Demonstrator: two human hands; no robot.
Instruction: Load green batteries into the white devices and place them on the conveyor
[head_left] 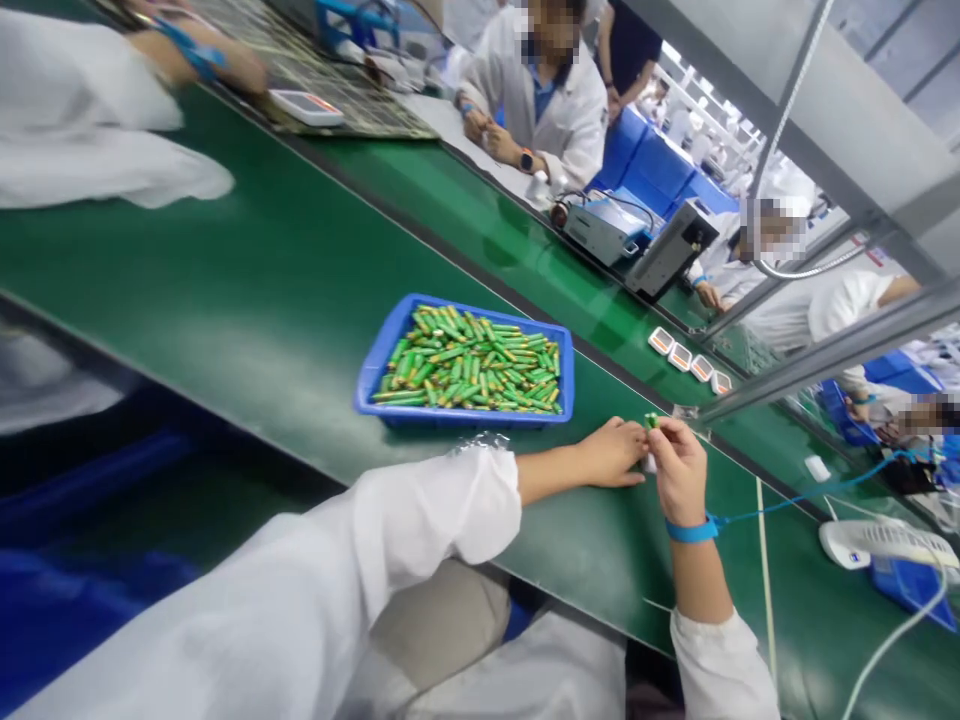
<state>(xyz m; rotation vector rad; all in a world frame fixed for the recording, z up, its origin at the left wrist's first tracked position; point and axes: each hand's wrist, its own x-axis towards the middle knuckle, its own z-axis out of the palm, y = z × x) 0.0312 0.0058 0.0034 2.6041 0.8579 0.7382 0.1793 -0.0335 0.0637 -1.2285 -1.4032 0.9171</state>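
Note:
In the head view, my right hand (pixel 679 468) is raised over the green work surface, with a blue band at the wrist. Thumb and fingers pinch a small green cylindrical piece (pixel 652 420) like those in the tray. Close against it lies my left hand (pixel 613 455), low over the surface, its fingertips drawn in toward a small white thing (pixel 649 463) whose kind I cannot make out. To the left of both hands stands a blue tray (pixel 568 375), filled with many small green cylinders (pixel 472 360) with gold-coloured ends.
Across the belt, several white-and-orange devices (pixel 681 356) lie in a row beside a metal post (pixel 825 340). A white appliance (pixel 889 543) with cables stands at right. Co-workers in white coats (pixel 581 110) sit opposite; another person's sleeve (pixel 75 100) reaches in at upper left.

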